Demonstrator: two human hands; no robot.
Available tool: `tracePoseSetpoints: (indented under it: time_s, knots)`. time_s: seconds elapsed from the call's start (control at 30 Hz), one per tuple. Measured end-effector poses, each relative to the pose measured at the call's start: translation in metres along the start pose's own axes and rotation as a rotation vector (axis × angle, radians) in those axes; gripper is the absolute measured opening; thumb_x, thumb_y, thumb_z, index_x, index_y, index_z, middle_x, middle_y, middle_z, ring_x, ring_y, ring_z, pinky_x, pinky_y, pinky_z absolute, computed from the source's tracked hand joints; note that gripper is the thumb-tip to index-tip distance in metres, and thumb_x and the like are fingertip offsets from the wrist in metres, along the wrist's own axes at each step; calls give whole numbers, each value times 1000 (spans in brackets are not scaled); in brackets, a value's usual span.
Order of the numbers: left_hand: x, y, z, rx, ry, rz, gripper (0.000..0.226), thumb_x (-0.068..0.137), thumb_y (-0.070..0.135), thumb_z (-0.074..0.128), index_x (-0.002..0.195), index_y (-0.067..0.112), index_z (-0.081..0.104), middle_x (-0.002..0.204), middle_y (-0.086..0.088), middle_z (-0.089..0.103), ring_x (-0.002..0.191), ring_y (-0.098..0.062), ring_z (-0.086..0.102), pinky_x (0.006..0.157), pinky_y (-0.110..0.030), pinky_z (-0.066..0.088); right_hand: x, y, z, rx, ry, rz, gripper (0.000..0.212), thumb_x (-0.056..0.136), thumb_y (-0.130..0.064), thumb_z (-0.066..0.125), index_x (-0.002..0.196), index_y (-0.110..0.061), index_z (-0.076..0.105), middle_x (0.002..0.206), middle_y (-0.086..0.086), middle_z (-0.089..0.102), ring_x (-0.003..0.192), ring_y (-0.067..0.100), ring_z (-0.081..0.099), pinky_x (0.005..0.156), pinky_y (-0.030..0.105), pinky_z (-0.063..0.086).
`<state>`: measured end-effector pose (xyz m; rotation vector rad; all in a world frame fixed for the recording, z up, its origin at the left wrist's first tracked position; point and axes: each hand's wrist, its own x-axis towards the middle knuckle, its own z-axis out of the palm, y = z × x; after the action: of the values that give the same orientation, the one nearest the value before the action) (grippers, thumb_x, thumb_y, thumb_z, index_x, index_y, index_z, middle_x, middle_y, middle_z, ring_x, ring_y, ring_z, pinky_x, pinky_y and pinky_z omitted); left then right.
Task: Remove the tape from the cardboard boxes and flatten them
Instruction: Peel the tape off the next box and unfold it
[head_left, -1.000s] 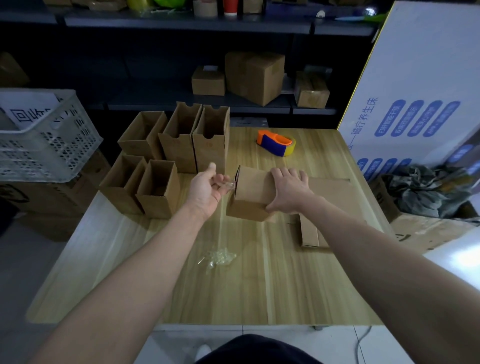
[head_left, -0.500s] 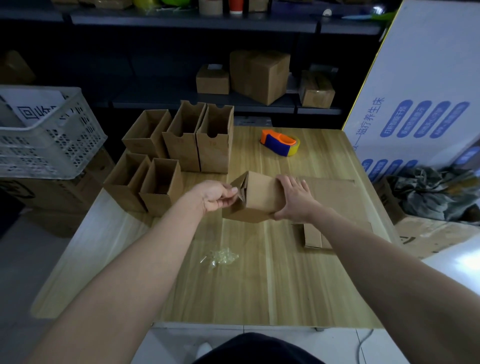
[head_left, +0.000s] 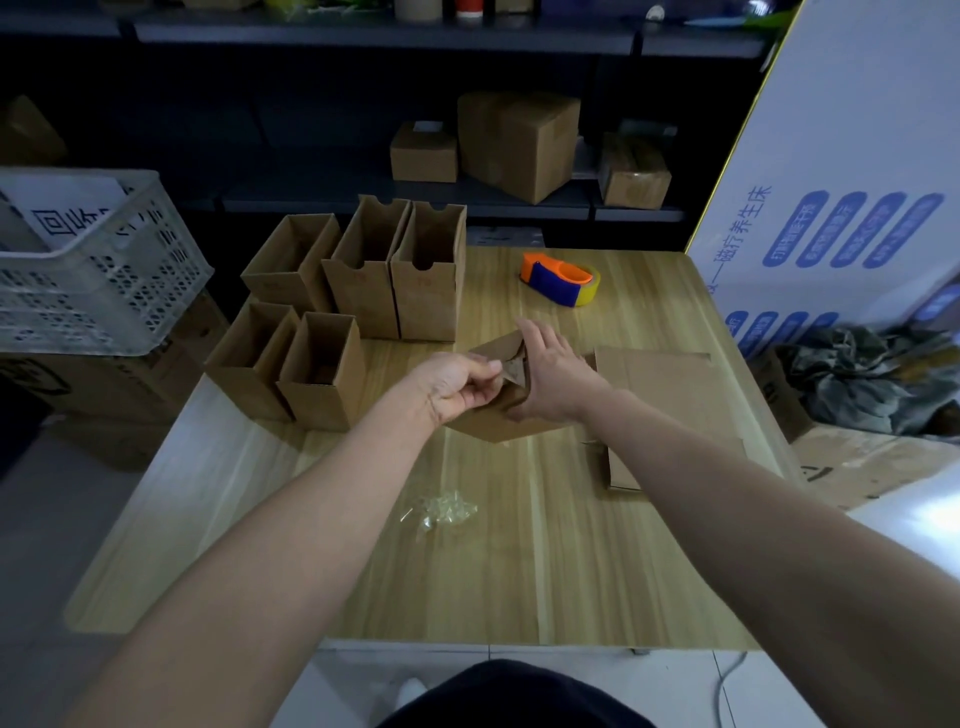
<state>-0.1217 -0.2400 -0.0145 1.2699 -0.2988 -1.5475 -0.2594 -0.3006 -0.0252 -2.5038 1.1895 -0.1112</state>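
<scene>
A small brown cardboard box (head_left: 498, 421) lies on its side at the middle of the wooden table (head_left: 519, 571). My left hand (head_left: 454, 387) pinches a flap at the box's open end. My right hand (head_left: 550, 374) holds the box from its right side, fingers spread over the top. Whether tape is between my left fingers cannot be made out. Flattened cardboard (head_left: 670, 410) lies just right of the box. A crumpled wad of clear tape (head_left: 441, 512) sits on the table nearer to me.
Several open upright boxes (head_left: 358, 312) stand at the table's back left. An orange and blue tape dispenser (head_left: 561, 278) lies at the back. A white plastic crate (head_left: 98, 270) sits off the left side, a large white printed carton (head_left: 852, 182) at right. Shelves behind hold closed boxes (head_left: 519, 143).
The box has tipped and turned, its open end now facing up and toward me. My left hand has closed onto the flap. My right hand moved from the top to the right side.
</scene>
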Motion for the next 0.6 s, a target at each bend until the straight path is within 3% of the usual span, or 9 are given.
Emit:
tracePoseSetpoints:
  time_s: [0.07,0.23,0.5,0.6]
  knots:
    - [-1,4,-3,39,9,29,21,85,-17,52,81,4,50,85,-17,56,75,-21,57,55,-24,58,-1,2,-3,70,-4,-18,116,62,-33,87,149,-18,11,147,4,25,133,24,33,108,41,39]
    - [1,10,-5,394,146,233,21,84,-13,57,85,8,50,93,-12,57,93,-24,59,66,-27,57,0,0,-6,161,39,-40,108,60,-30,88,144,-15,20,138,3,33,122,21,41,100,36,45]
    - [8,9,-22,979,291,595,16,85,1,62,93,12,54,94,-2,61,86,-13,59,72,-23,51,-1,3,-17,227,12,-60,105,61,-25,88,142,-16,22,130,0,34,113,14,40,97,31,45]
    - [11,21,-50,1031,504,634,15,87,3,59,98,13,54,98,-1,57,89,-13,55,73,-21,43,-5,15,-20,254,-22,-46,102,61,-23,88,140,-18,23,124,-4,33,112,13,39,95,29,44]
